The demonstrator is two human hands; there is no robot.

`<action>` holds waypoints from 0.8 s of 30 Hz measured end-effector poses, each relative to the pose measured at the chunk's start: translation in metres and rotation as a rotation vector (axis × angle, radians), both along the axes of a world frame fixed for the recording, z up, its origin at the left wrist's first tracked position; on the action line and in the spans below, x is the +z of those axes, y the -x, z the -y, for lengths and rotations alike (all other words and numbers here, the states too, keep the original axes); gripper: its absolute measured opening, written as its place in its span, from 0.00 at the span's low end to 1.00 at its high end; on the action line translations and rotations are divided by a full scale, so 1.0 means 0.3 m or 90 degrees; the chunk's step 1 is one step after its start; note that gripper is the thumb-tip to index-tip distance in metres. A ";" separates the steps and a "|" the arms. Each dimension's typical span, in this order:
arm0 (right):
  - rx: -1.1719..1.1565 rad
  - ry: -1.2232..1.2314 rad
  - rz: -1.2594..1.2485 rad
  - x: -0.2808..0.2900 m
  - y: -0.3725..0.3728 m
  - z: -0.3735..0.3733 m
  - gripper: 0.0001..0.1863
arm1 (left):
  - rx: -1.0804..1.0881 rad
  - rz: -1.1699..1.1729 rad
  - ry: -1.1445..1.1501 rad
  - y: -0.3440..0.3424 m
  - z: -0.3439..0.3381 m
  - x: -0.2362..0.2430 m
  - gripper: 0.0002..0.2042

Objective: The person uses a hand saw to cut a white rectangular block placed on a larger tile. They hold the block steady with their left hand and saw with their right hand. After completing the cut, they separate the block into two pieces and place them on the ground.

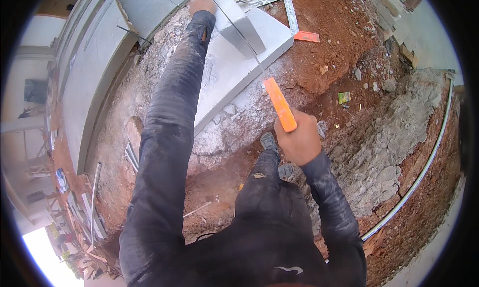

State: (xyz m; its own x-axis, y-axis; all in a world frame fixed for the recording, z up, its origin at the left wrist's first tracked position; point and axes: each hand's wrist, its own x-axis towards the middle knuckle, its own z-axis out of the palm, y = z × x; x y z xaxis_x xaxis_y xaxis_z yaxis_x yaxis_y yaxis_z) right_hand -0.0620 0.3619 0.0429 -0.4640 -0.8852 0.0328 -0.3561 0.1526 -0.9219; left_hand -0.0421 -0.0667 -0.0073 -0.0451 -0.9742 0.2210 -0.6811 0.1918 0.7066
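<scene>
As my right hand (301,137) grips it beside the pale slab (224,85), the saw (281,105) points lengthwise forward-left; my left hand (202,5), grip unclear, is at the slab's far side.

Over the head camera, I see the handsaw (281,105) stretch from the right hand (300,140) across the block (219,82) toward the left hand (202,5). A square (289,10) lies on soil (334,17) right of the block, a pipe (415,186) farther right, a panel (95,72) left.

Reddish soil (344,17) covers the ground beside pale walls (42,30).
</scene>
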 end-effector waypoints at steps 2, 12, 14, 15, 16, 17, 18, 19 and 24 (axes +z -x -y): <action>-0.011 -0.078 0.065 0.009 -0.039 -0.244 0.06 | 0.018 -0.040 -0.005 -0.042 0.016 0.024 0.24; 0.021 0.003 -0.057 -0.049 0.031 0.096 0.11 | 0.002 -0.074 0.009 -0.053 0.029 -0.028 0.23; -0.021 -0.064 0.076 0.027 -0.038 -0.098 0.09 | 0.013 -0.088 0.044 -0.030 0.041 -0.052 0.23; 0.025 -0.133 0.055 0.028 -0.041 -0.233 0.12 | 0.022 -0.086 0.070 -0.058 0.114 -0.106 0.24; -0.019 -0.162 0.066 0.054 -0.061 -0.330 0.17 | 0.007 -0.113 0.073 -0.037 0.114 -0.127 0.24; -0.007 -0.174 0.040 0.074 -0.068 -0.381 0.19 | -0.008 -0.134 0.084 -0.009 0.104 -0.128 0.24; 0.001 -0.153 0.037 0.086 -0.070 -0.346 0.19 | -0.029 -0.147 0.092 0.006 0.092 -0.134 0.24; 0.010 -0.133 0.036 0.092 -0.064 -0.287 0.19 | -0.016 -0.135 0.083 0.007 0.102 -0.141 0.24; 0.065 -0.018 -0.091 0.023 0.047 0.190 0.10 | 0.029 -0.112 0.018 -0.002 0.031 -0.044 0.24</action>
State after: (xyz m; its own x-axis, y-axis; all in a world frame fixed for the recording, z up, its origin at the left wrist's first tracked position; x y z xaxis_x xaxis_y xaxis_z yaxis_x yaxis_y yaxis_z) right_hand -0.0762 0.3050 0.0498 -0.3643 -0.9289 0.0665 -0.4985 0.1342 -0.8565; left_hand -0.0416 -0.0761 -0.0204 0.0400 -0.9678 0.2484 -0.5557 0.1851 0.8105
